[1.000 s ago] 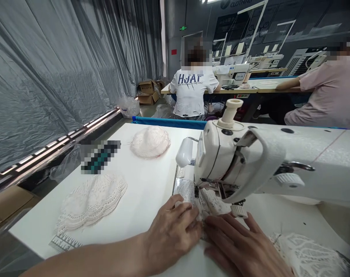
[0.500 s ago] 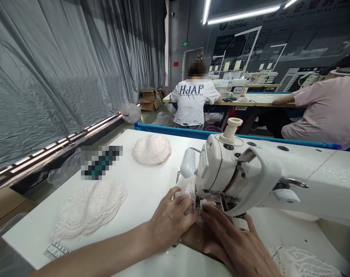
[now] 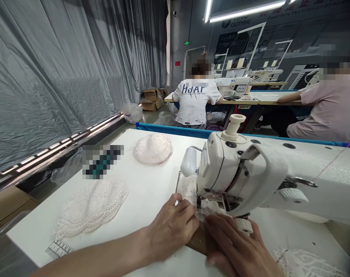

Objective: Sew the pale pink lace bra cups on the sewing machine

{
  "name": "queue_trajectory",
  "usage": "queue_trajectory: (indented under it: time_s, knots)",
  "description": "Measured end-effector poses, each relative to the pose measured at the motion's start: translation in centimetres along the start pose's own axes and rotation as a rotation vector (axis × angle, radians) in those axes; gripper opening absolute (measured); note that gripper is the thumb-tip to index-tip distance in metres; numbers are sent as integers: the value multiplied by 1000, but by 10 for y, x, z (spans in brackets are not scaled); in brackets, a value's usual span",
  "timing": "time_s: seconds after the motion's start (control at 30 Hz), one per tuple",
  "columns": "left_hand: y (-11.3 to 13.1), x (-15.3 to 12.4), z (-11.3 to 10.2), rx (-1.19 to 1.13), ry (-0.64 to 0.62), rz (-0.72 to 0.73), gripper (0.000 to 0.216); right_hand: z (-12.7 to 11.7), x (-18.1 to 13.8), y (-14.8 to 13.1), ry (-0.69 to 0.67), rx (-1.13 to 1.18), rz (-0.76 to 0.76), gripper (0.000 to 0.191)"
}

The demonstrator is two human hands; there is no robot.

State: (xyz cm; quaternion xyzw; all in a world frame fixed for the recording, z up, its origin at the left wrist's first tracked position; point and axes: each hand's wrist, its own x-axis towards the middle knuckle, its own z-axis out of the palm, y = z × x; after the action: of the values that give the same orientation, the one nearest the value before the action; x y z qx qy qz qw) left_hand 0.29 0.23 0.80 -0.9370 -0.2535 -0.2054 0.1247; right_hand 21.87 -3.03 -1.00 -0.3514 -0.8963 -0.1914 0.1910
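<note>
A white sewing machine [image 3: 221, 173] stands over a strip of white lace fabric [image 3: 189, 187], part of which runs under its needle area. My left hand [image 3: 175, 225] is closed on the lace just left of the presser foot, its fingers curled in. On the right, my right hand [image 3: 235, 242] lies with its fingers stretched out at the fabric's near edge, below the machine head. Its fingertips almost meet my left hand. A brown patch of the machine bed [image 3: 200, 240] shows between the hands. The machine head hides the far part of the lace.
On the white table [image 3: 146, 184] lie a round pale lace cap [image 3: 152, 149], a scalloped lace piece [image 3: 91, 209] and a blurred dark object [image 3: 102, 161]. More white lace [image 3: 307, 263] sits at the lower right. Two people work at tables ahead.
My left hand's fingers have curled in more, and more lace shows beyond them. My right hand has drawn slightly nearer to me. The whole view has shifted a little.
</note>
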Motion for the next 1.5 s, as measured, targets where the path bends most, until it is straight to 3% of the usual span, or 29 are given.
queue_trajectory:
  time_s: [0.43, 0.6, 0.77, 1.07, 1.17, 1.27, 1.4, 1.5]
  knots:
    - [4, 2, -5, 14, 42, 19, 16, 2, -5, -1, 8, 152, 64, 33]
    - [1, 1, -4, 47, 38, -1, 18, 4, 3, -7, 173, 208, 172, 40]
    - [-8, 2, -1, 48, -24, -44, 17, -4, 6, -1, 43, 153, 72, 29]
    - [-21, 11, 7, 22, -20, -102, 29, 9, -1, 8, -1, 65, 116, 25]
    - [-15, 3, -3, 38, -95, -149, 23, 3, 5, 4, 39, 78, 120, 24]
    - [2, -22, -27, 38, -181, -147, 21, -1, 10, -13, 50, 148, 88, 32]
    - [23, -51, -61, -46, -304, -141, 17, 0, 13, -42, 204, 278, 61, 44]
    - [22, -55, -65, -145, -306, -120, 6, -3, 15, -49, 197, 274, 29, 40]
